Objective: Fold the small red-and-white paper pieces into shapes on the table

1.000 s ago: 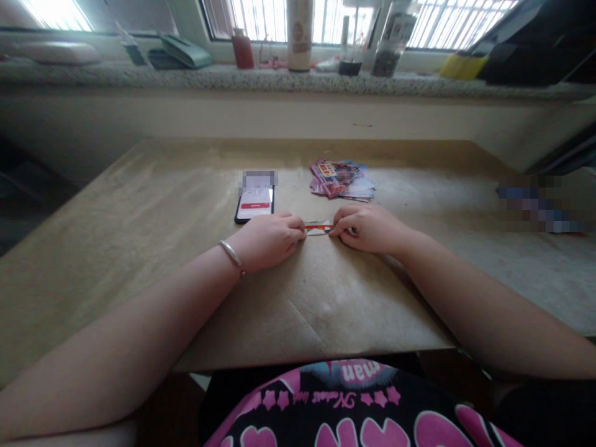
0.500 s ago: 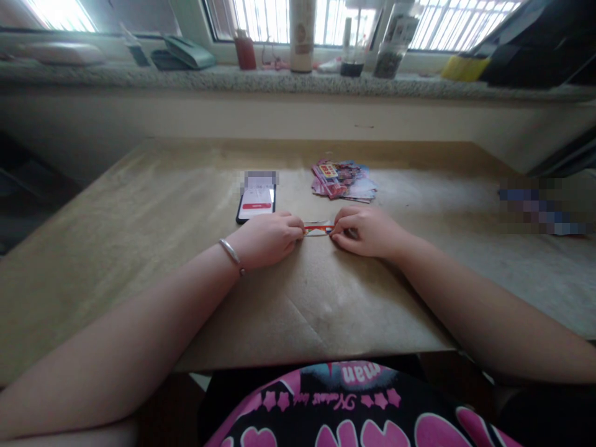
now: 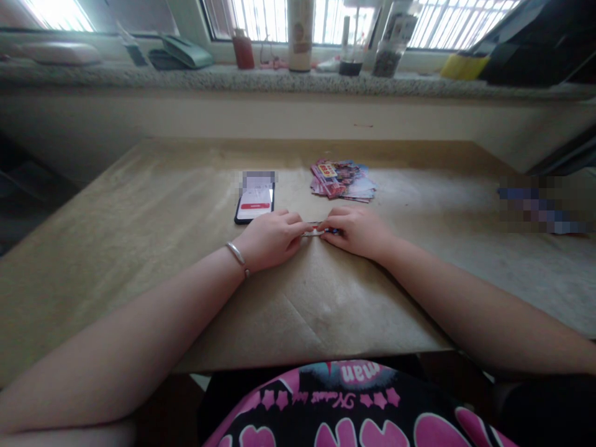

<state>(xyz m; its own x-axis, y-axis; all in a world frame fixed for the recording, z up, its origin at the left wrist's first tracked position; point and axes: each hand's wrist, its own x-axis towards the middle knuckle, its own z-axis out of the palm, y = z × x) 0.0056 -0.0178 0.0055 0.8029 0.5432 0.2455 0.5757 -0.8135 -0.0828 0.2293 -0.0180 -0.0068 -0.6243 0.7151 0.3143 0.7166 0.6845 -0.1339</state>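
A narrow strip of folded colourful paper (image 3: 315, 233) lies on the table between my hands, mostly covered by fingers. My left hand (image 3: 275, 239) is closed at its left end, with fingertips pressing on it. From the other side, my right hand (image 3: 356, 231) pinches the strip's right part between thumb and fingers. Both hands rest on the tabletop, their fingertips nearly meeting. Just behind my left hand lies a phone (image 3: 255, 210) with a lit screen. Beyond my right hand is a loose pile of printed cards or leaflets (image 3: 344, 180).
A beige covered table (image 3: 162, 205) spreads around my hands. At the right edge lies a blurred coloured item (image 3: 540, 211). Along the stone windowsill (image 3: 261, 79) stand a red bottle (image 3: 243, 49), a tall pale bottle (image 3: 300, 37), a green case (image 3: 189, 51) and a yellow object (image 3: 464, 65).
My hands have come closer together, with fingertips shifted inward over the paper strip. Less of the strip shows between them. Phone and pile stay put.
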